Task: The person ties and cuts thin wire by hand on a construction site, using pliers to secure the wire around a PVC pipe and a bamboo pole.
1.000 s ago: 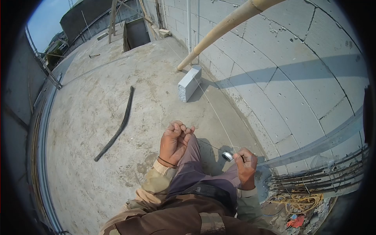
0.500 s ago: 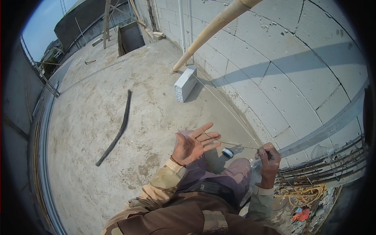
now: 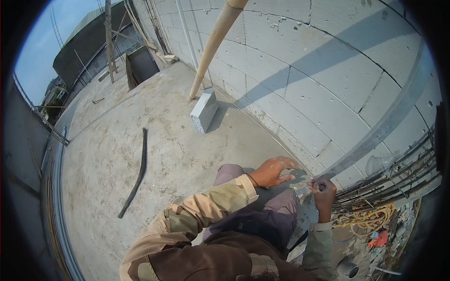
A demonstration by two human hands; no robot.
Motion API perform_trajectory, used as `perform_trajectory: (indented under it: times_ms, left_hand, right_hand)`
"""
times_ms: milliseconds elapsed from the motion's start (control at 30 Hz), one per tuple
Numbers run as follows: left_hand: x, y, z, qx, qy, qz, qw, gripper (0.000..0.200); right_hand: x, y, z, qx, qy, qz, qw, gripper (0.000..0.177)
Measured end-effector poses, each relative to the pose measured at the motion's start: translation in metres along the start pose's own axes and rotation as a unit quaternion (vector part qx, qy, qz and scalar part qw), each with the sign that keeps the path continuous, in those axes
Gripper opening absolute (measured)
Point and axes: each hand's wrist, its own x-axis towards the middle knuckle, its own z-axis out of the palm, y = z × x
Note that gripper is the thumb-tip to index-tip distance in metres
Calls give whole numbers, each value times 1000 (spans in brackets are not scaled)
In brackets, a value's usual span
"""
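My right hand [image 3: 324, 193] is closed in a pinch on a thin string [image 3: 307, 182] near the base of the block wall. Just left of it, my left hand [image 3: 276, 171] reaches toward the string, palm down, with thumb and fingers apart. Whether its fingers touch the string cannot be made out. A taut pale line [image 3: 281, 143] runs along the foot of the wall toward my right hand. Farther along the floor stands a light grey block [image 3: 204, 111], close to that line.
A bamboo pole [image 3: 213, 42] leans beyond the block. On the concrete floor lies a dark, slightly bent rod [image 3: 141, 164]. A long grey strip [image 3: 370, 140] rises at right, above rebar [image 3: 389, 180] and yellow rope [image 3: 375, 218]. A floor opening [image 3: 143, 68] lies far back.
My left hand has turned from palm up to palm down and moved right, close to my right hand. The right hand keeps its pinch. The view has shifted to the right.
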Motion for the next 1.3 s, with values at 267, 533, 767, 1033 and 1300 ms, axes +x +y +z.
perform_trajectory:
  times_ms: [267,533,767,1033,1300]
  left_hand:
    - [5,-49,1,267,-38,-97,958,71]
    - [79,-47,127,49,-298,17,953,31]
    - [69,-59,140,-166,-214,-108,957,14]
    - [68,-73,163,-151,-197,-141,958,11]
    - [60,-78,193,-55,-253,-86,962,15]
  right_hand:
    - [-17,89,13,-258,5,30,966,6]
    - [-13,84,-9,-290,-102,40,951,16]
    - [-40,85,12,308,117,180,927,4]
    - [-40,110,-2,441,136,242,853,7]
    - [-52,117,-32,-244,-20,223,944,17]
